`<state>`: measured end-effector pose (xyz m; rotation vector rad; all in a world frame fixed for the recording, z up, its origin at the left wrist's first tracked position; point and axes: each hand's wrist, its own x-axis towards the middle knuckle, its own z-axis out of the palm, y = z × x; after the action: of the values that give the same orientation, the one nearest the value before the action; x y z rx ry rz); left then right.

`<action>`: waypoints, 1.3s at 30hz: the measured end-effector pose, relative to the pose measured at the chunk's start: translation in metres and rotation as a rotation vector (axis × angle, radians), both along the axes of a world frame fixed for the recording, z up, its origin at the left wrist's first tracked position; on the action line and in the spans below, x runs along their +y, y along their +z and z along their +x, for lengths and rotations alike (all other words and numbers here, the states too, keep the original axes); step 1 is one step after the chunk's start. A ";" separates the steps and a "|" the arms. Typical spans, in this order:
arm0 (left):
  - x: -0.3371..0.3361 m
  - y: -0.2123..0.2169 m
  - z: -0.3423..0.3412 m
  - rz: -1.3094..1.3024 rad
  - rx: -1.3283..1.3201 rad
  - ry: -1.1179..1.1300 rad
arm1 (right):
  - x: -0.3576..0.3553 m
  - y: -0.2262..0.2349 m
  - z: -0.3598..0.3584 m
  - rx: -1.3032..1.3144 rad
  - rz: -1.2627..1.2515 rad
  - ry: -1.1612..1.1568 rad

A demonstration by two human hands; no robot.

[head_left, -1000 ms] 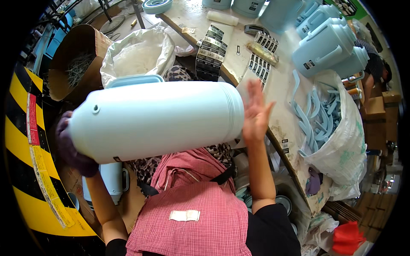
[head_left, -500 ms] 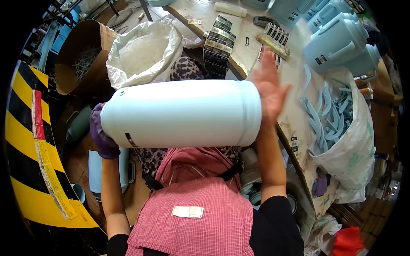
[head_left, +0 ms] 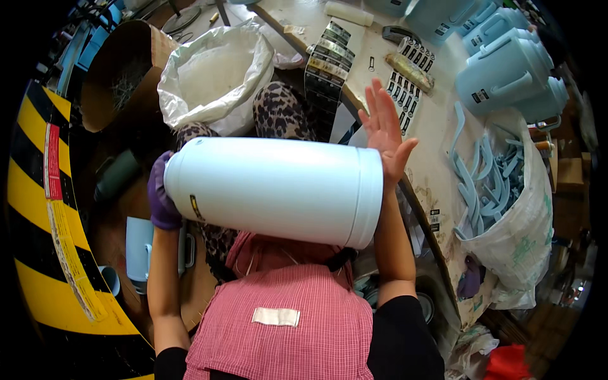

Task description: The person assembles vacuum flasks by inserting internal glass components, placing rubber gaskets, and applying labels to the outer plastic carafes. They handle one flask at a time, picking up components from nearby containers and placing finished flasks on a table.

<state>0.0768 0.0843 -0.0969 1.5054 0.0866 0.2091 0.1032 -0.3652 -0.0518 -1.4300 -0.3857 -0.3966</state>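
Note:
A large pale-blue vacuum jug body (head_left: pixel 278 190), with no handle on it, lies sideways in front of my chest, its right end tilted slightly lower. My left hand (head_left: pixel 163 197), in a purple glove, is closed round its narrower left end and hides that end. A small dark label (head_left: pixel 196 208) sits on the jug's side near this hand. At the wide right end, my bare right hand (head_left: pixel 387 136) is open, fingers stretched upward and thumb out. Its palm is close against the base; whether it touches cannot be told.
The worktable (head_left: pixel 437 158) on the right bears sticker sheets (head_left: pixel 403 95), finished jugs (head_left: pixel 506 79) and a white sack (head_left: pixel 516 228) of pale-blue handles. An open white bag (head_left: pixel 215 79) and a cardboard drum (head_left: pixel 120 69) stand ahead left. A striped yellow-black barrier (head_left: pixel 38 190) borders the left.
The jug body has tilted, its right end now lower, and has turned a little, bringing the label higher. My right hand has gone from blurred motion to spread fingers beside the base.

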 end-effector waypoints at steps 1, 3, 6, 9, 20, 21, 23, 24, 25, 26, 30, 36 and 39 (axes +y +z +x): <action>-0.002 0.004 0.000 -0.004 0.013 -0.009 | -0.005 -0.003 0.000 0.015 0.073 0.013; -0.005 0.017 0.000 0.012 -0.088 -0.089 | -0.013 -0.002 -0.002 -0.024 0.066 -0.126; -0.015 0.032 0.005 0.107 -0.122 -0.069 | -0.008 0.000 -0.004 0.049 0.120 -0.017; -0.022 0.041 0.009 0.035 -0.115 0.025 | -0.006 -0.001 -0.001 0.113 0.238 -0.046; -0.005 0.060 0.003 0.262 -0.440 -0.136 | -0.004 0.022 -0.005 0.360 0.255 -0.122; 0.001 0.078 0.010 0.398 -0.645 -0.228 | -0.028 0.037 -0.008 0.414 -0.079 -0.341; 0.012 0.120 0.002 0.398 -0.454 0.026 | -0.096 0.060 0.001 0.262 -0.746 -0.547; 0.013 0.135 0.006 0.249 -0.334 0.057 | -0.141 0.065 0.007 0.204 -1.035 -0.550; 0.012 0.147 0.003 0.374 -0.332 0.067 | -0.182 0.060 0.015 0.119 -1.369 -0.574; 0.010 0.156 0.005 0.417 -0.289 -0.103 | -0.221 0.050 0.022 0.020 -1.659 -0.690; -0.001 0.160 0.002 0.527 -0.304 -0.281 | -0.306 0.032 0.029 0.119 -1.794 -0.387; 0.000 0.147 -0.010 0.376 -0.133 -0.140 | -0.313 0.096 -0.020 -0.119 -1.486 -0.613; -0.005 0.150 -0.020 0.226 -0.277 0.047 | -0.323 0.085 -0.038 -0.202 -1.431 -0.890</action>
<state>0.0566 0.0792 0.0533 1.6850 -0.1273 0.4762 0.0648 -0.6886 0.0332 -2.9778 -0.1234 -1.1110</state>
